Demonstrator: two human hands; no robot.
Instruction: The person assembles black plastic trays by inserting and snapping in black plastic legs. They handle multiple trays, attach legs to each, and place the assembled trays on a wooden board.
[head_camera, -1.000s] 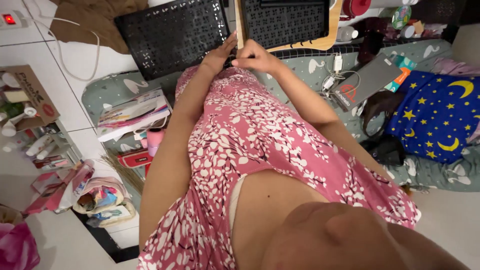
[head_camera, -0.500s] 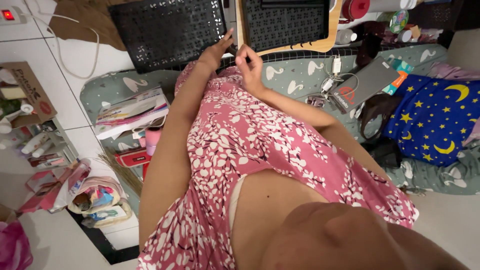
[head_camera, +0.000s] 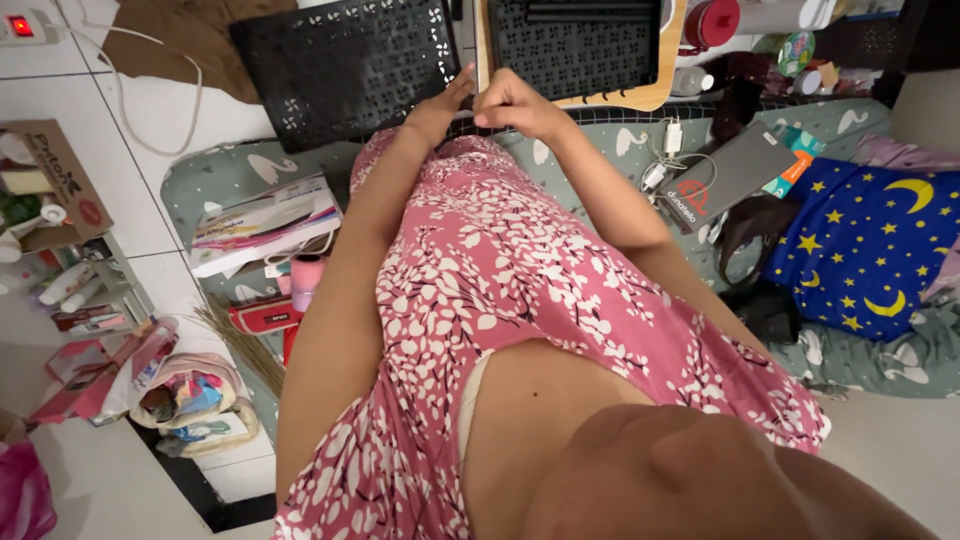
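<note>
Head view: both hands meet at the near edge of the black tray (head_camera: 575, 45), its far side cut off. Left hand (head_camera: 437, 108) fingers lie loosely apart by the black basket (head_camera: 345, 70); right hand (head_camera: 512, 103) is curled shut, its contents hidden.

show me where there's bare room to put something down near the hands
Bare white floor tile lies left, between the black panel and the cardboard box. The sheet above the papers is free too. Crowded: right, around the chargers, grey box and star pillow.
</note>
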